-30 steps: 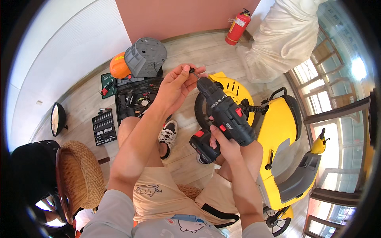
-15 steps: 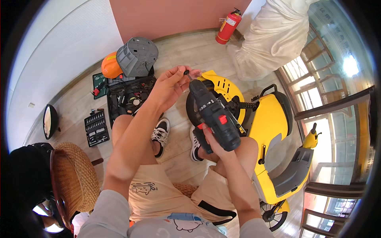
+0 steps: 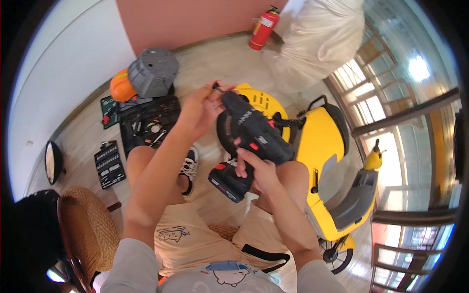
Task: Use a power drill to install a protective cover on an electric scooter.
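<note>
In my right hand [image 3: 261, 171] is a black cordless drill [image 3: 256, 127] with red accents, fingers wrapped round its grip. The drill points up and to the left, and its battery pack shows below the grip. My left hand [image 3: 199, 110] is at the drill's front end, its fingers pinching a small dark piece [image 3: 216, 86] at the tip. Whether this is a screw or a bit I cannot tell. Behind the drill lies a yellow scooter [image 3: 320, 141] on its side, its slotted yellow wheel cover [image 3: 261, 100] partly hidden.
An open black toolbox [image 3: 141, 122] and a socket set [image 3: 110, 166] lie on the floor at the left. Beyond them are a grey plastic housing [image 3: 155, 71] and an orange helmet [image 3: 122, 87]. A woven chair [image 3: 100, 229] stands near left, a fire extinguisher [image 3: 264, 29] far back.
The drill has turned in my right hand, so its battery pack now shows to the left. My left hand stays at its tip. The whole view has shifted slightly.
</note>
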### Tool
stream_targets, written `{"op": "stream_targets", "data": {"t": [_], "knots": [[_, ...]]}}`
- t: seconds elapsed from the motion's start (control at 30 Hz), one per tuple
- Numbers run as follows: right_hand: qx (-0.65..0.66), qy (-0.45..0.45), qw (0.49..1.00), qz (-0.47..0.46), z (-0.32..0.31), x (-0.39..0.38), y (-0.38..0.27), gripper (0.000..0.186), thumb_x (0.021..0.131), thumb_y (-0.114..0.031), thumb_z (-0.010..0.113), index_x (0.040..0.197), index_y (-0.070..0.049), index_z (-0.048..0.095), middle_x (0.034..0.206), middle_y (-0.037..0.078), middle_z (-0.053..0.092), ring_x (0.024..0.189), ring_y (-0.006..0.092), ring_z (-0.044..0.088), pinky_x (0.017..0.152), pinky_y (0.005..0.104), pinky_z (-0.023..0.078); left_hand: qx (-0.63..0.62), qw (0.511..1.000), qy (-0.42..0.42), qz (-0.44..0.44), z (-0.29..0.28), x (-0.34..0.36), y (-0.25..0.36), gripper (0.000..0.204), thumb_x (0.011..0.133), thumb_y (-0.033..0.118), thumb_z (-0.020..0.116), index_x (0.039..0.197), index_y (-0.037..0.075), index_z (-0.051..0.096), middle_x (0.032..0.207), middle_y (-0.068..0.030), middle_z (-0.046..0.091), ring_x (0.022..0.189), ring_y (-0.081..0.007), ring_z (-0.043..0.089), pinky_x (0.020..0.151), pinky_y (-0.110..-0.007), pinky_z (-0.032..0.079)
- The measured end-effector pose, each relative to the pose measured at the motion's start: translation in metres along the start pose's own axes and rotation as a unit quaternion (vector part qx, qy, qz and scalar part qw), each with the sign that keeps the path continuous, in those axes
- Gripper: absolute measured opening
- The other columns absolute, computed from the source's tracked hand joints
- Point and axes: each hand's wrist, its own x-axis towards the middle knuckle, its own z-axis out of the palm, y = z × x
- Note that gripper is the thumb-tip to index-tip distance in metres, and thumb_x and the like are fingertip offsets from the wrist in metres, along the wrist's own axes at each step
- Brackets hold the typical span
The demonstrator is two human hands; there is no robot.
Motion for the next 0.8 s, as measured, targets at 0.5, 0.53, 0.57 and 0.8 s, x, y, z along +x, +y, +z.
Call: {"op": "stream_targets", "data": {"t": [0.5, 0.53, 0.57, 0.8], "knots": [[-0.141, 0.14, 0.98, -0.021, 0.009, -0.07, -0.044, 0.027, 0.089, -0.008, 0.059, 0.114, -0.001, 0.055, 0.059, 0.004, 0.049, 0.044, 0.0141, 0.045, 0.048, 0.0291, 0.042, -0.024, 0.976, -0.126, -0.175, 0.031, -0.006, -0.021, 0.042, 0.098, 0.043, 0.048, 0.115, 0.006, 0.059, 0.118, -0.0117, 0.065, 0.108, -0.0222, 0.06, 0.097, -0.038, 0.046], [-0.143, 0.156, 0.977, -0.022, 0.012, -0.077, -0.052, 0.027, 0.089, -0.008, 0.059, 0.114, -0.001, 0.055, 0.058, 0.004, 0.048, 0.043, 0.0142, 0.045, 0.048, 0.0293, 0.041, -0.012, 0.976, -0.12, -0.182, 0.031, -0.005, -0.022, 0.046, 0.098, 0.046, 0.046, 0.115, 0.005, 0.059, 0.114, -0.0107, 0.066, 0.104, -0.0219, 0.062, 0.093, -0.037, 0.048], [-0.146, 0.17, 0.974, -0.026, 0.016, -0.082, -0.06, 0.027, 0.089, -0.008, 0.059, 0.114, -0.001, 0.055, 0.058, 0.005, 0.048, 0.042, 0.0144, 0.044, 0.047, 0.0296, 0.041, -0.018, 0.976, -0.118, -0.18, 0.031, -0.003, -0.022, 0.046, 0.098, 0.046, 0.046, 0.115, 0.005, 0.059, 0.114, -0.0107, 0.066, 0.104, -0.0219, 0.062, 0.093, -0.037, 0.048], [-0.235, 0.205, 0.95, -0.019, 0.034, -0.113, -0.117, 0.027, 0.088, -0.012, 0.056, 0.113, -0.002, 0.053, 0.055, 0.004, 0.045, 0.04, 0.0122, 0.04, 0.046, 0.0294, 0.04, 0.059, 0.983, 0.161, -0.069, 0.013, 0.013, -0.02, 0.026, 0.095, 0.028, 0.047, 0.1, 0.006, 0.061, 0.1, -0.0082, 0.068, 0.085, -0.0191, 0.066, 0.077, -0.03, 0.053]]}}
